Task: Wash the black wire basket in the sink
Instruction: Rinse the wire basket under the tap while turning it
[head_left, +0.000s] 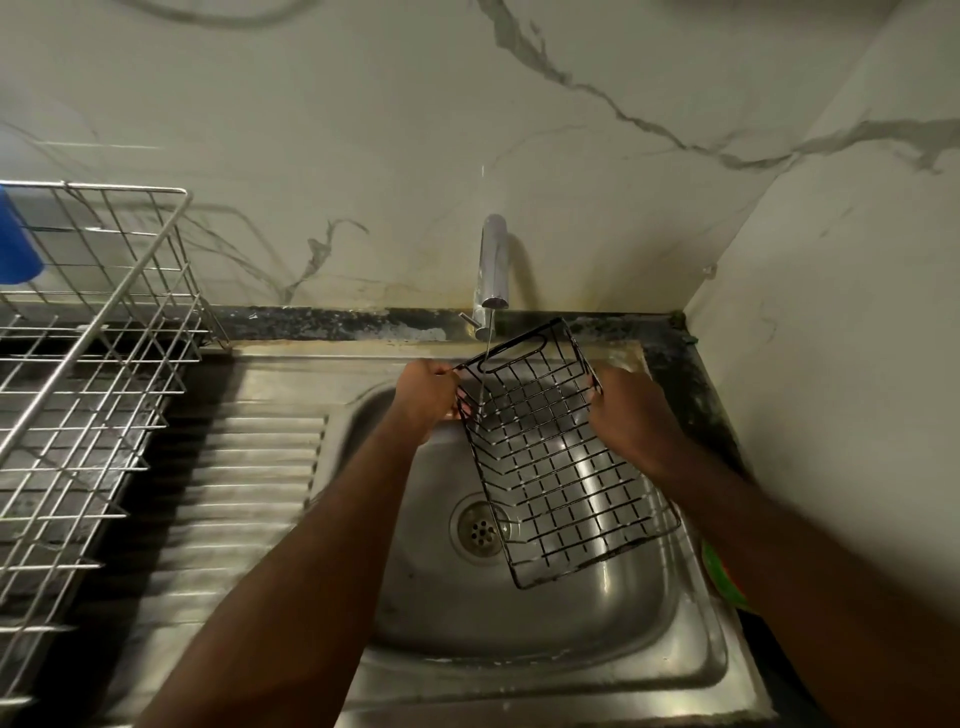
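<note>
Rack left of sink

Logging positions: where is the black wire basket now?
In the head view, the black wire basket is right of centre above the sink, under the tap, gripped by both hands.

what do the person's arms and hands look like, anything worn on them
Both forearms are bare up to the frame edge: no sleeves, gloves, watch or bracelets show. The left hand and right hand show no rings, though the fingers are mostly hidden.
</note>
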